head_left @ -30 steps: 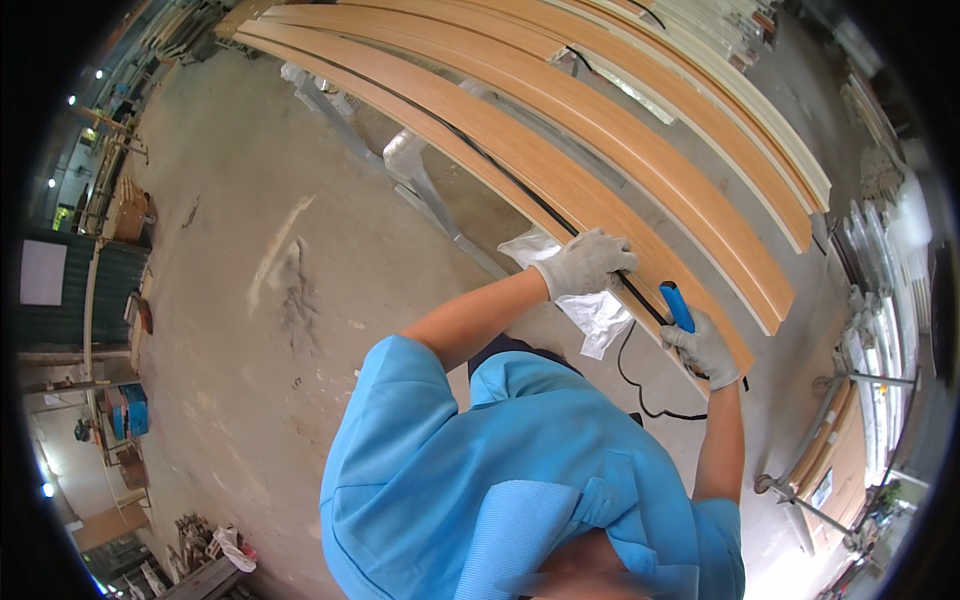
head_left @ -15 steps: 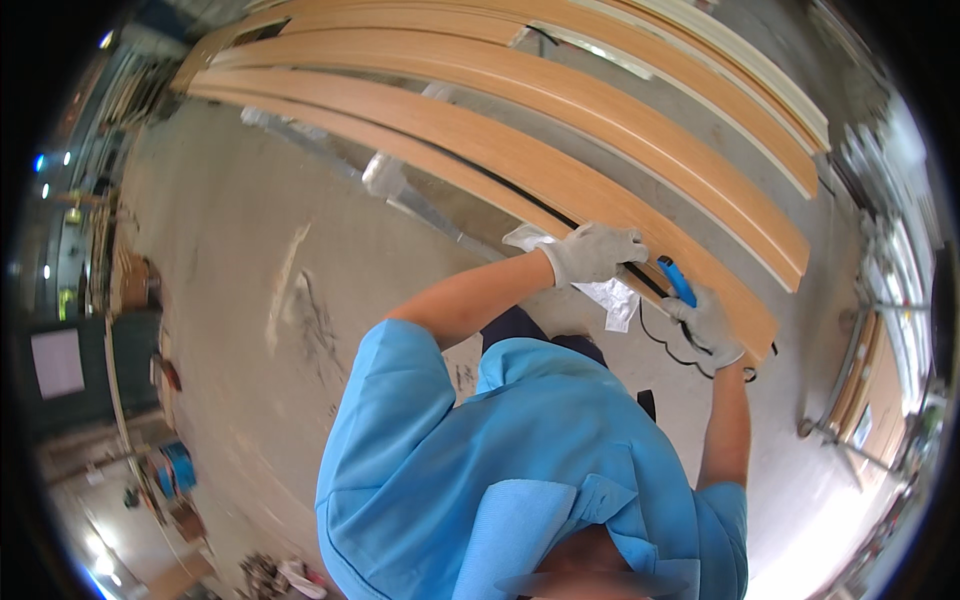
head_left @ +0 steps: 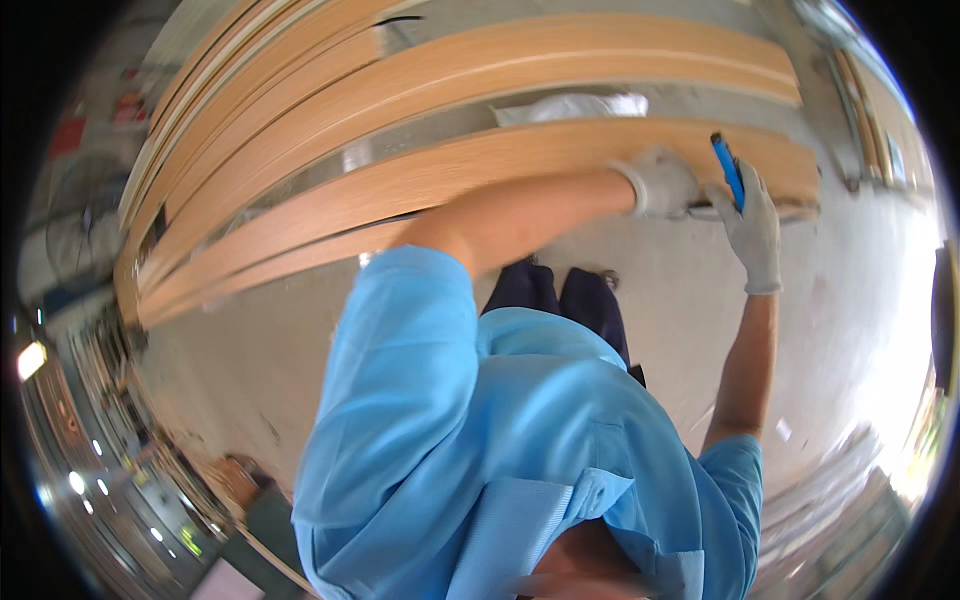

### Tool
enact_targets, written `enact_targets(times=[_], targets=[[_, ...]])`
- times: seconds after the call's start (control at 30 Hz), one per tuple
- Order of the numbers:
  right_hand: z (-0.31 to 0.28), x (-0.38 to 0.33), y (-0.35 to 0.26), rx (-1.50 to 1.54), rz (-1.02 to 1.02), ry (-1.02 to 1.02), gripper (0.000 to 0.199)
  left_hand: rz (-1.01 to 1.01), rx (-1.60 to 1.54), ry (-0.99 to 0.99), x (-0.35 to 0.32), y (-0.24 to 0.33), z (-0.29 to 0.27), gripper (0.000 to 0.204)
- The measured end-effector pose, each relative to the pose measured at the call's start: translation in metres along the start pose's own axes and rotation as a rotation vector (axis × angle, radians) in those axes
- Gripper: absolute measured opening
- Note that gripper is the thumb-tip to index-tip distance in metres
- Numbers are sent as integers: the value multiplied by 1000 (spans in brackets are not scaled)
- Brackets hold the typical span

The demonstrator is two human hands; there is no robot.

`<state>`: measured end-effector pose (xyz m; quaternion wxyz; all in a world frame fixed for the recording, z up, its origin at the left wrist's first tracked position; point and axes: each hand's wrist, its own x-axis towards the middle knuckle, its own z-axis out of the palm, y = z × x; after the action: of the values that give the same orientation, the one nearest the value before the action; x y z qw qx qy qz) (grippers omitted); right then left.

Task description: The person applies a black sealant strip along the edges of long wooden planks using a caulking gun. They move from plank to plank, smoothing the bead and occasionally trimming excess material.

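The right hand [head_left: 754, 230], in a pale work glove, has its fingers wrapped round the lower part of a slim blue tool with a dark tip [head_left: 729, 170], which juts beyond the grip over the right end of a long, wood-coloured board [head_left: 480, 165]. Just beside it, the pale-gloved left hand [head_left: 662, 182] lies at the board's near edge, too blurred to tell how closed it is or what it holds.

Tool [head_left: 730, 175] blue, end [head_left: 716, 139] black. Gloves [head_left: 752, 230] off-white. Board [head_left: 560, 145] tan, wood-grained. Shirt [head_left: 540, 400] light blue, collar [head_left: 510, 535] ribbed. Trousers [head_left: 595, 305] dark navy.
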<state>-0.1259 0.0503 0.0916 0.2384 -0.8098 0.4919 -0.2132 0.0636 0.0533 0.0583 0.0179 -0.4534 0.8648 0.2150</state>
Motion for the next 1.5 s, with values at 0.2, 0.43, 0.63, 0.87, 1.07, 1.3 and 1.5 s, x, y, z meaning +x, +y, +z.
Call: enact_targets(times=[0.2, 0.43, 0.63, 0.87, 1.07, 1.3, 1.5], targets=[[13, -90, -29, 184, 274, 8, 42, 123, 21, -65, 18, -6, -27, 18], [37, -139, -55, 632, 481, -124, 47, 115, 306, -94, 29, -3, -48, 28], [101, -117, -110, 858, 175, -92, 41, 407, 119, -31, 44, -42, -39, 27], [177, -77, -243, 124, -146, -476, 40, 426, 75, 45, 68, -56, -7, 28], [235, -66, -304, 127, -184, -616, 29, 402, 55, 98, 59, -43, -11, 28], [239, -57, -307, 36, -151, -583, 40, 341, -63, 169, 44, -44, -5, 27], [201, -56, -272, -69, -120, -605, 40, 425, -175, 224, 35, -50, -3, 22]])
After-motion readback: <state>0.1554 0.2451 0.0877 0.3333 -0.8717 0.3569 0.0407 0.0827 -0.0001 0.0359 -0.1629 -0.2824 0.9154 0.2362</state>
